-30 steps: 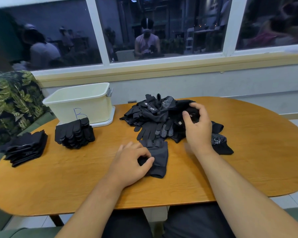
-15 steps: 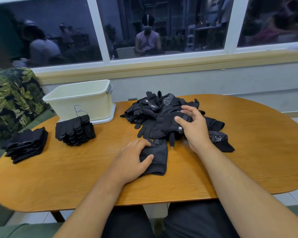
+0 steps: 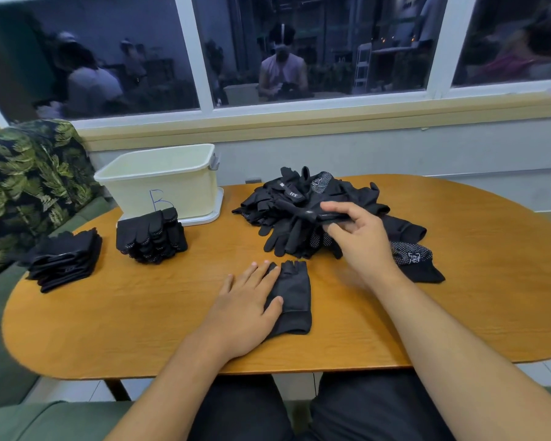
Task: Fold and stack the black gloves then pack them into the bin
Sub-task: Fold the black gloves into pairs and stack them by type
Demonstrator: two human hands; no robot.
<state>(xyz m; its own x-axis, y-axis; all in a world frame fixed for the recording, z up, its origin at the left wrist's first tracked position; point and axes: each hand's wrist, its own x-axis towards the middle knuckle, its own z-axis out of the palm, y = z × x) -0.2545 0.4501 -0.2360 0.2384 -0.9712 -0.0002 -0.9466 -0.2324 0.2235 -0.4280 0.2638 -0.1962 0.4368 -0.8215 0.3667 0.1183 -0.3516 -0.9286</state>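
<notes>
Worktop [image 3: 458, 281]: oval, orange-brown wood grain, rounded edge.

Left hand [image 3: 248, 307]: fingers straight, palm flat, pressing on the left part of the folded glove [image 3: 295, 294]. This glove is a rectangular black fabric piece with a banded cuff at its near end, lying at near centre.

Right hand [image 3: 360, 240]: thumb and fingers pinch a loose glove [image 3: 303, 213], drawn into a narrow band over the pile [image 3: 287, 237].

Pile: ragged heap of black fabric gloves at far centre, some with white dotted grip patches.

Bin [image 3: 163, 183]: cream plastic, rectangular, open top, blue "B" on the near wall. It stands far left on a flat white base [image 3: 204, 218].

Dotted stack [image 3: 151, 237]: neat, just near of the bin.

Left stack [image 3: 64, 259]: flat folded layers at the left edge
</notes>
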